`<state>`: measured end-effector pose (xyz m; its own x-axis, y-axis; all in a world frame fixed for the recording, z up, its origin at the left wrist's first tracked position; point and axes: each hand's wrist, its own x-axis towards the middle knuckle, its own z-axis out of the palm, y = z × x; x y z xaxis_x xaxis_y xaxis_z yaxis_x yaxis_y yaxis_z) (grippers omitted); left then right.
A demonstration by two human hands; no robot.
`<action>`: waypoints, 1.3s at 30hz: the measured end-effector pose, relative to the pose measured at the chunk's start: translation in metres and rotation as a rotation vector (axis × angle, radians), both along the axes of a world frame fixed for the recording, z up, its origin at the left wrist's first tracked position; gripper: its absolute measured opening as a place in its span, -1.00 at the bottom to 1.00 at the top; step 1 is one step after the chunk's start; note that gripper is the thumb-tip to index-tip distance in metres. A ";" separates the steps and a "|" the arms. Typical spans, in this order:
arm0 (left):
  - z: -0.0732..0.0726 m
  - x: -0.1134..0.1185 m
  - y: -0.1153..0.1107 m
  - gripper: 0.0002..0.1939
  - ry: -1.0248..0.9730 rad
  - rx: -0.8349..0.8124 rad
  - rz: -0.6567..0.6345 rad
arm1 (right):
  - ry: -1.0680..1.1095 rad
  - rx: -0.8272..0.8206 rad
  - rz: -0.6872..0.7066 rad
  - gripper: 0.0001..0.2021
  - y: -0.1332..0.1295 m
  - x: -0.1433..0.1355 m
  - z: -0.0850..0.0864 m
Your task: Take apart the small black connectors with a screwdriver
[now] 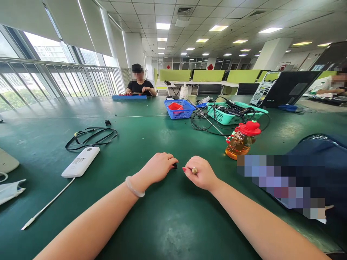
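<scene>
My left hand (160, 167), with a pale bangle (135, 187) at the wrist, rests low over the green table (151, 224). Its thumb and fingertips close on a small black piece (175, 166), mostly covered by the fingers. Just to the right, my right hand (202, 175) is a fist around a thing whose round, brass-coloured end (194, 170) pokes out by the thumb; the rest of it is hidden in the palm. A narrow gap separates the two hands, and they do not touch.
A red-lidded bottle (240, 142) of amber liquid stands beyond my right hand. Blue (181, 112) and teal (227, 118) baskets with cables lie behind. At left are a white power bank (81, 162) and black cord (92, 137). A person (139, 85) sits at the far edge.
</scene>
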<state>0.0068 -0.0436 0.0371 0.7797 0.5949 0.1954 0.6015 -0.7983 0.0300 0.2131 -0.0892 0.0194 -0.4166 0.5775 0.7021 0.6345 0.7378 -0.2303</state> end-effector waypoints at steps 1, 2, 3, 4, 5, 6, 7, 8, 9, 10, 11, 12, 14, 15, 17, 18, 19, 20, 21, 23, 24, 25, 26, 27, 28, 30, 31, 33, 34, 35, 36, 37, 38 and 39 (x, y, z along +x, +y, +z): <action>-0.004 0.003 0.004 -0.77 -0.002 0.001 0.024 | 0.011 -0.003 -0.001 -0.65 0.000 0.000 0.000; -0.008 0.006 0.005 -0.78 -0.005 0.000 0.044 | 0.022 -0.006 -0.002 -0.65 0.000 0.001 0.001; -0.011 0.006 0.005 -0.78 -0.013 -0.003 0.060 | 0.030 -0.007 -0.001 -0.66 0.000 0.001 0.001; -0.013 0.006 0.003 -0.77 -0.024 -0.007 0.072 | 0.034 -0.004 -0.001 -0.66 0.000 0.001 0.001; -0.015 0.006 0.001 -0.76 -0.037 -0.012 0.081 | 0.032 0.001 -0.003 -0.66 0.000 0.000 0.001; -0.017 0.004 -0.002 -0.75 -0.051 -0.019 0.085 | 0.027 0.010 -0.007 -0.67 0.000 0.000 0.001; -0.018 0.003 -0.005 -0.74 -0.064 -0.028 0.085 | 0.022 0.023 -0.013 -0.67 0.000 0.000 0.001; -0.019 0.002 -0.007 -0.73 -0.074 -0.037 0.084 | 0.018 0.038 -0.020 -0.67 -0.001 -0.001 0.000; -0.021 0.001 -0.008 -0.72 -0.082 -0.044 0.083 | 0.016 0.054 -0.028 -0.68 -0.001 -0.001 0.000; -0.022 0.001 -0.008 -0.71 -0.088 -0.050 0.082 | 0.017 0.067 -0.038 -0.67 -0.001 -0.002 0.000; -0.023 0.001 -0.008 -0.71 -0.094 -0.053 0.082 | 0.017 0.076 -0.048 -0.67 -0.002 -0.002 0.001; -0.024 0.001 -0.007 -0.70 -0.098 -0.055 0.082 | 0.016 0.080 -0.058 -0.67 -0.002 -0.002 0.001; -0.026 0.000 -0.005 -0.69 -0.104 -0.054 0.077 | 0.016 0.079 -0.067 -0.67 -0.002 -0.001 0.001; -0.027 0.000 -0.004 -0.68 -0.106 -0.054 0.077 | 0.018 0.079 -0.064 -0.67 -0.003 -0.001 0.001; -0.028 0.000 -0.003 -0.68 -0.109 -0.055 0.085 | 0.025 0.087 -0.040 -0.67 -0.003 -0.001 0.001; -0.028 -0.001 -0.003 -0.68 -0.113 -0.056 0.093 | 0.028 0.093 -0.021 -0.68 -0.003 -0.001 0.001; -0.029 -0.001 -0.003 -0.67 -0.118 -0.058 0.103 | 0.029 0.095 0.000 -0.69 -0.003 -0.001 0.000; -0.029 -0.001 -0.003 -0.67 -0.122 -0.060 0.111 | 0.030 0.093 0.022 -0.70 -0.004 -0.002 0.000; -0.029 -0.001 -0.003 -0.66 -0.125 -0.064 0.117 | 0.031 0.087 0.043 -0.72 -0.004 -0.003 0.000; -0.029 -0.002 -0.003 -0.65 -0.130 -0.071 0.122 | 0.035 0.073 0.074 -0.75 -0.005 -0.003 0.000; -0.029 -0.002 -0.002 -0.64 -0.132 -0.075 0.124 | 0.039 0.069 0.084 -0.76 -0.005 -0.004 0.000; -0.030 -0.002 -0.002 -0.64 -0.136 -0.081 0.125 | 0.043 0.067 0.090 -0.77 -0.005 -0.004 0.000; -0.030 -0.002 -0.001 -0.63 -0.142 -0.088 0.125 | 0.047 0.066 0.093 -0.78 -0.005 -0.003 0.001; -0.031 -0.003 -0.001 -0.63 -0.149 -0.095 0.125 | 0.053 0.064 0.095 -0.78 -0.006 -0.003 0.001; -0.031 -0.003 0.000 -0.62 -0.157 -0.104 0.125 | 0.059 0.062 0.095 -0.79 -0.006 -0.003 0.001; -0.032 -0.003 0.001 -0.62 -0.180 -0.120 0.122 | 0.068 0.058 0.098 -0.81 -0.005 -0.003 0.001; -0.032 -0.003 0.001 -0.61 -0.194 -0.129 0.120 | 0.070 0.060 0.099 -0.82 -0.005 -0.003 0.001; -0.032 -0.003 0.001 -0.60 -0.220 -0.148 0.121 | 0.075 0.066 0.094 -0.83 -0.005 -0.003 0.001; -0.032 -0.003 0.001 -0.59 -0.231 -0.160 0.127 | 0.078 0.074 0.088 -0.83 -0.004 -0.003 0.001; -0.031 -0.003 0.001 -0.58 -0.241 -0.176 0.139 | 0.083 0.087 0.083 -0.82 -0.004 -0.003 0.001; -0.031 -0.003 0.001 -0.57 -0.251 -0.196 0.160 | 0.091 0.103 0.078 -0.80 -0.004 -0.003 0.000; -0.030 -0.003 0.001 -0.56 -0.258 -0.223 0.186 | 0.101 0.121 0.075 -0.78 -0.003 -0.003 0.001; -0.030 -0.003 0.001 -0.55 -0.268 -0.254 0.217 | 0.110 0.136 0.075 -0.75 -0.003 -0.003 0.001; -0.030 -0.003 0.002 -0.54 -0.282 -0.285 0.246 | 0.115 0.146 0.076 -0.71 -0.004 -0.003 0.001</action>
